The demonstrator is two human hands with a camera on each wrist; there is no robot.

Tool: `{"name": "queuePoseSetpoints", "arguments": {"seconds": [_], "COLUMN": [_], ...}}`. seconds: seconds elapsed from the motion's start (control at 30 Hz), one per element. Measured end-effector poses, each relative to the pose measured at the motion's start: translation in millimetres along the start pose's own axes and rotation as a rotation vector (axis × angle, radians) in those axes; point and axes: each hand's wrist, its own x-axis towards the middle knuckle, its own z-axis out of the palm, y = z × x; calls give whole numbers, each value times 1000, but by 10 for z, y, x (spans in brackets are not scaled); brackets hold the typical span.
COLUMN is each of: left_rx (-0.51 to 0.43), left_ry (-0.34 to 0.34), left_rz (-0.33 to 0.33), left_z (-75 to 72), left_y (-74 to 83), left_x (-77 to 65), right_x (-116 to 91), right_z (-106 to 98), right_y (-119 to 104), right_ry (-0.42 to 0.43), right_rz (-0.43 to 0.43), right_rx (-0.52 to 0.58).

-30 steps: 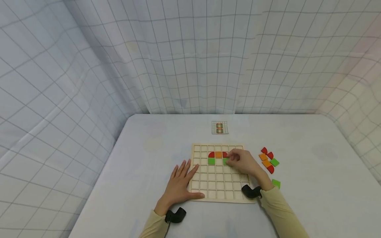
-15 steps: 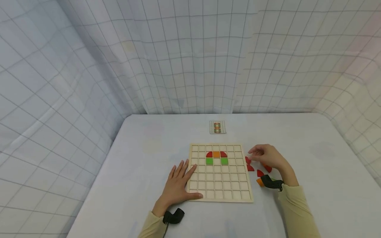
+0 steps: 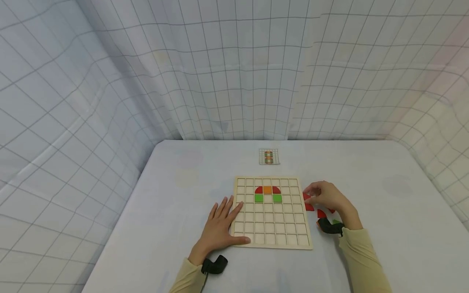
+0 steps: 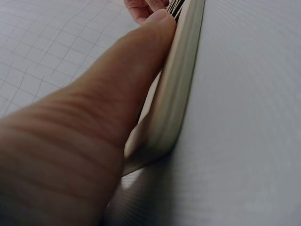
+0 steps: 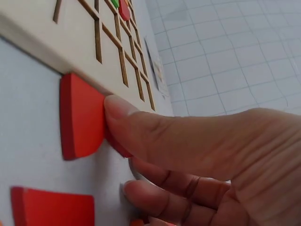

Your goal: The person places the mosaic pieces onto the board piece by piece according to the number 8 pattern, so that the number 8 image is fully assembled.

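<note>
My left hand (image 3: 218, 232) lies spread on the left edge of a square wooden grid board (image 3: 264, 230), its thumb (image 4: 127, 56) along the near rim. At the board's right side my right hand (image 3: 327, 199) pinches a red quarter-circle tile (image 5: 117, 145) between thumb and index finger; the index fingertip is hidden in the right wrist view. Another red quarter-circle tile (image 5: 84, 117) stands right beside the thumb, against the board's edge. Set in the grid are two red quarter-circles, an orange square (image 3: 268, 190) between them, and two green squares (image 3: 277, 198) below.
More loose tiles lie under and around the right wrist, among them a red one (image 3: 321, 213) and a partly hidden green one (image 3: 336, 221). A small printed pattern card (image 3: 269, 156) lies behind the board. Grid-patterned white curtains (image 3: 234, 81) enclose the table.
My right hand has left the green tile in the grid and moved right to the red tiles beside the board, where its fingers have closed in. The left hand stays in place.
</note>
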Motion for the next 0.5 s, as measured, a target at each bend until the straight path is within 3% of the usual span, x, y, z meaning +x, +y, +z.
{"name": "queuePoseSetpoints", "arguments": {"seconds": [0.3,0.5], "left_rx": [-4,-4], "left_ry": [11,5], "left_rz": [13,7], "left_z": [-9,-3], "left_y": [-9,-8], "left_x": [3,-4], "right_x": [-5,-27], "right_z": [-12,-27], "right_y": [-2,-69], "right_ry": [-23,63], "right_rz": [-45,-27], "right_rx": [25,41]}}
